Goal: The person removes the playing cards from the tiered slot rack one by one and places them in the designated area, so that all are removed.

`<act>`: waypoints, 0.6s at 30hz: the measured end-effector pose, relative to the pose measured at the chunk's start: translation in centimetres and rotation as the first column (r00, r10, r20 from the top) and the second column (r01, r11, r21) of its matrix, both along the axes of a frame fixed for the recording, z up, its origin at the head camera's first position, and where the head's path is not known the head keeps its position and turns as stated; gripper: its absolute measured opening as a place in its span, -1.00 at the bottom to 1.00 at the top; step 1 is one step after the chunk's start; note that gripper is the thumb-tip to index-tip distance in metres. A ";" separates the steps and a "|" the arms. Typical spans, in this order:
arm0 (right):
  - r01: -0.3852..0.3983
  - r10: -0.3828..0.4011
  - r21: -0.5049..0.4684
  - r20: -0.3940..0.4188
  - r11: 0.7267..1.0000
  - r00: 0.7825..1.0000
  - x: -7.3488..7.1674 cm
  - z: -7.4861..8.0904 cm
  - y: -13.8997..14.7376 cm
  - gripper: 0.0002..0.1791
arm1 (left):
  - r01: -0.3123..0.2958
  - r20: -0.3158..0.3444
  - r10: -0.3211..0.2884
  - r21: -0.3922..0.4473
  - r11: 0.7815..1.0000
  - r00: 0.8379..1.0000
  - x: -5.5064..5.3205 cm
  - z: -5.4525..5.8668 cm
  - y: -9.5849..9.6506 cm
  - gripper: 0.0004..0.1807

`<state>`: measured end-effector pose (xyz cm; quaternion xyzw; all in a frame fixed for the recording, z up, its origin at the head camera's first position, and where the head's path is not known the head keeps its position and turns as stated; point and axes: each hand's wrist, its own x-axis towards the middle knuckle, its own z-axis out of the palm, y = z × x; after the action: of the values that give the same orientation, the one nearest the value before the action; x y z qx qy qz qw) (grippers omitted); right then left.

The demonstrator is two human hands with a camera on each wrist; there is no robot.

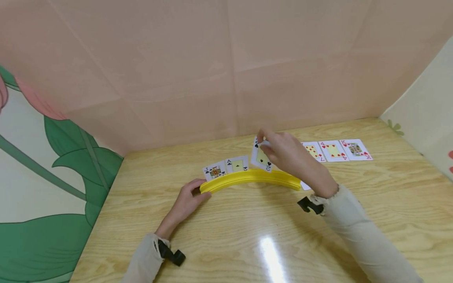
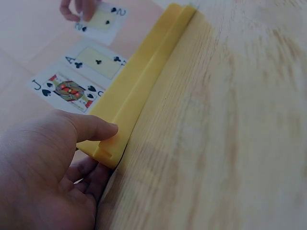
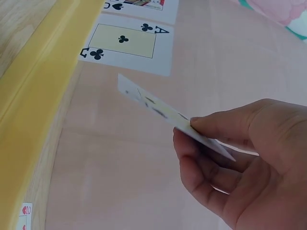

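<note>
A yellow curved card holder (image 1: pixel 249 176) stands on the wooden table. My left hand (image 1: pixel 186 201) grips its left end, thumb on the front face and fingers behind, as the left wrist view shows. Two playing cards stand in the holder's left part: a jack of spades (image 1: pixel 214 171) and, beside it, an ace of clubs (image 1: pixel 237 164). My right hand (image 1: pixel 288 152) pinches a two of spades (image 1: pixel 262 161) between thumb and fingers, just right of the ace. The card (image 3: pixel 160 112) is tilted in the right wrist view, its lower edge close to the holder.
Face-up red cards lie in a row at the back right: a seven of diamonds (image 1: pixel 313 150), partly behind my right hand, a red four (image 1: pixel 332 151) and a red king (image 1: pixel 355 149). Another card (image 1: pixel 305 186) pokes out by the holder's right end. A draped cloth (image 1: pixel 170 70) hangs behind the table.
</note>
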<state>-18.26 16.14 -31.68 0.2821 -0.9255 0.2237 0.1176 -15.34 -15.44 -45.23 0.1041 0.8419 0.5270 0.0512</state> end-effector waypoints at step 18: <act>0.000 0.000 0.008 -0.010 1.000 1.000 -0.3 0.2 -0.2 -0.88 | 0.031 -0.001 -0.031 -0.006 1.000 1.000 1.2 2.7 0.4 -0.67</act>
<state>-18.56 15.94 -31.51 0.2837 -0.9257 0.2188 0.1211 -14.10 -15.04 -42.49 0.1170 0.8418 0.5237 0.0593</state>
